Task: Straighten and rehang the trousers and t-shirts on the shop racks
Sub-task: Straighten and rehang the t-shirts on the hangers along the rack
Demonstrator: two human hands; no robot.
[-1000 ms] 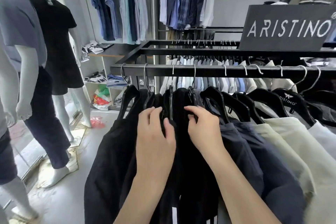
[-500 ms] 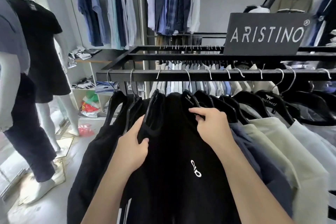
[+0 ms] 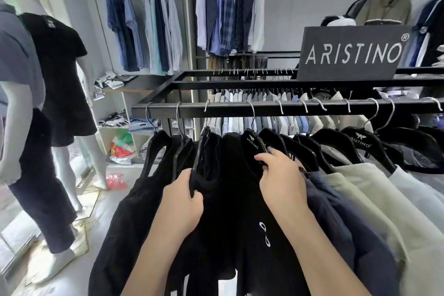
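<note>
Between our left hand [image 3: 182, 199] and right hand [image 3: 281, 180], a black t-shirt [image 3: 240, 199] fills the gap. Right of the right hand, hangers [image 3: 336, 142] crowd closely. Above both hands, the rail [image 3: 240, 110] blocks passage. Far left of the left hand, past more black garments [image 3: 134, 211], we find open floor [image 3: 108, 206].

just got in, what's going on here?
A person is sorting black tops on the rail. The left hand grips a black hanger and the fabric on it; the right hand holds the ARISTINO-marked hanger beside it, carrying the black t-shirt with a white logo. Both hangers hang on the rail.
</note>
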